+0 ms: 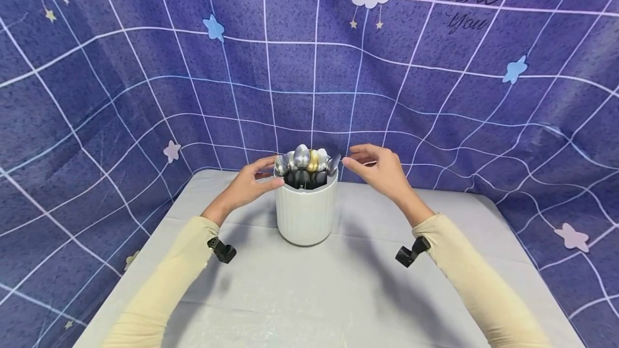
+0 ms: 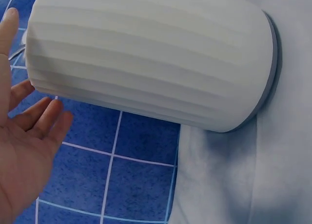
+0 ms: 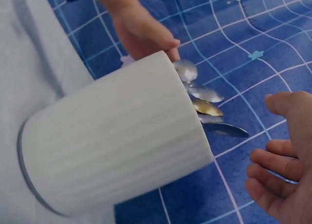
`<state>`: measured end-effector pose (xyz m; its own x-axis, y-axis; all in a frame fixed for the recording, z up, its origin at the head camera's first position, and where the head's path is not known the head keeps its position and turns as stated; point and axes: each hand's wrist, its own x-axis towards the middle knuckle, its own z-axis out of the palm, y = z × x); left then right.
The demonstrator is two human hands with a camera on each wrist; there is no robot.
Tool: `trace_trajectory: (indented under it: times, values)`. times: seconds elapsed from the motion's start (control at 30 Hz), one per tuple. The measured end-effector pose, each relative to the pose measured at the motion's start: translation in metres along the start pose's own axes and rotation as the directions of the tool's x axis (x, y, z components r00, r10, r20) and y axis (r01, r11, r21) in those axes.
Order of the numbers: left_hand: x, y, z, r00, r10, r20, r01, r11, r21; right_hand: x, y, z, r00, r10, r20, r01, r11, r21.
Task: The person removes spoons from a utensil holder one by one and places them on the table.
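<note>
A white ribbed utensil holder (image 1: 306,216) stands upright, with several silver spoons (image 1: 302,157) and a gold spoon (image 1: 313,160) in it, bowls up. Beside its left rim is my left hand (image 1: 251,184), fingers loosely spread and thumb near the rim; contact is unclear. My right hand (image 1: 382,172) hovers right of the spoons, its thumb tip close to the rightmost spoon (image 1: 333,164). In the right wrist view a gap separates that hand (image 3: 297,155) from the spoons. The left wrist view has relaxed fingers next to the holder wall (image 2: 146,53). Spoon handles are hidden inside.
A pale grey cloth covers the table (image 1: 271,294). Behind and at both sides hangs a blue curtain (image 1: 290,63) with a grid, stars and clouds. Each sleeve carries a small black wrist camera (image 1: 221,249) at its cuff.
</note>
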<state>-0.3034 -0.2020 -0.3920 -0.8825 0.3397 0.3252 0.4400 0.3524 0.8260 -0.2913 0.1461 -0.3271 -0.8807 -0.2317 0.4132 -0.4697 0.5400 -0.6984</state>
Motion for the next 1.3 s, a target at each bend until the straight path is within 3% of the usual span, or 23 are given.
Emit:
trace_trajectory:
  times: [0.23, 0.6, 1.3]
  values:
    - [0.001, -0.004, 0.005, 1.0, 0.002, -0.014, -0.003, 0.999, -0.054, 0.002, 0.001, 0.018, 0.996, 0.069, -0.049, -0.066, 0.996, 0.058]
    - [0.002, -0.004, 0.006, 1.0, -0.025, 0.005, 0.025, 0.999, -0.04, 0.002, 0.005, 0.04, 0.99, 0.109, -0.093, -0.099, 0.989, 0.106]
    - [0.002, -0.003, 0.005, 1.0, -0.027, 0.009, 0.028, 0.999, -0.033, 0.005, 0.002, 0.052, 0.979, 0.143, -0.147, -0.118, 0.978, 0.171]
